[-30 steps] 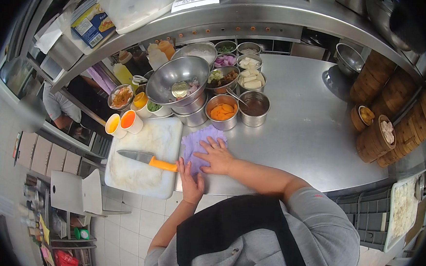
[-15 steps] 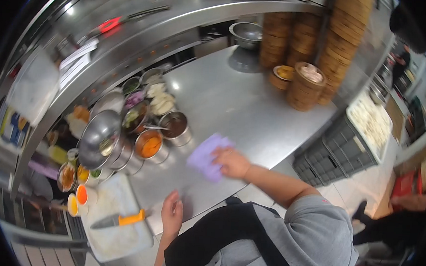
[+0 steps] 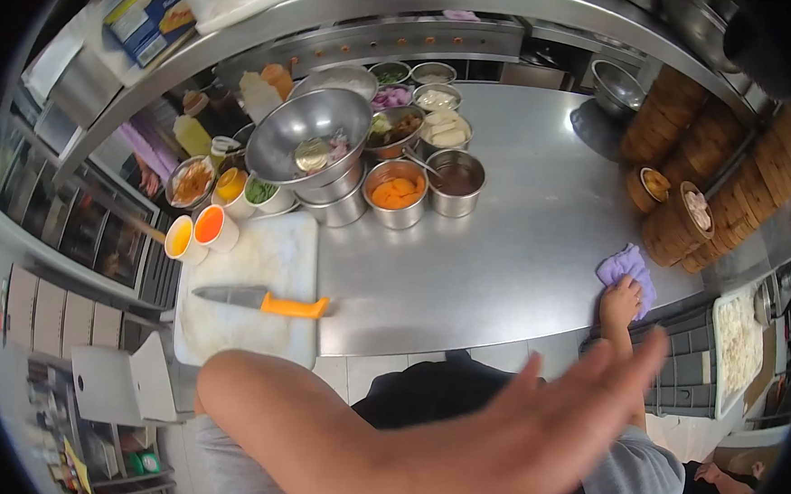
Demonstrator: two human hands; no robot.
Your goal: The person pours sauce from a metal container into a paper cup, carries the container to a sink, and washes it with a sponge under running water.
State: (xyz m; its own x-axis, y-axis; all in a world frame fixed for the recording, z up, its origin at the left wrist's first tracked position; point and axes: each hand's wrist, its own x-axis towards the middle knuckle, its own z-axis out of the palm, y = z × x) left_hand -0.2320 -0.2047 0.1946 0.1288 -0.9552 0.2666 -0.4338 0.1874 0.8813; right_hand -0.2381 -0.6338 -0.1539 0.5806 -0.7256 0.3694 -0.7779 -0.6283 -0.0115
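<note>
My right hand (image 3: 621, 300) presses a purple cloth (image 3: 631, 269) onto the steel worktop (image 3: 523, 228), at its right end near the front edge. Close to the camera my left hand (image 3: 566, 420) is lifted across my body, blurred, with its fingers stretched out and nothing in it. It hides part of my right forearm and my apron. Left of it, a knife with an orange handle (image 3: 294, 306) lies on a white cutting board (image 3: 260, 248).
Behind the board stand a large steel bowl (image 3: 312, 124), a pot of orange yolks (image 3: 397, 195) and a pot of dark sauce (image 3: 456, 187). Bamboo steamers (image 3: 673, 232) are stacked at the right. A grey crate (image 3: 682, 373) stands beyond the worktop's right edge. A co-worker's arm (image 3: 732, 489) shows lower right.
My right hand has wiped the cloth to the worktop's right end. My left hand has risen from the front edge and swung right, close to the camera. The view has turned left.
</note>
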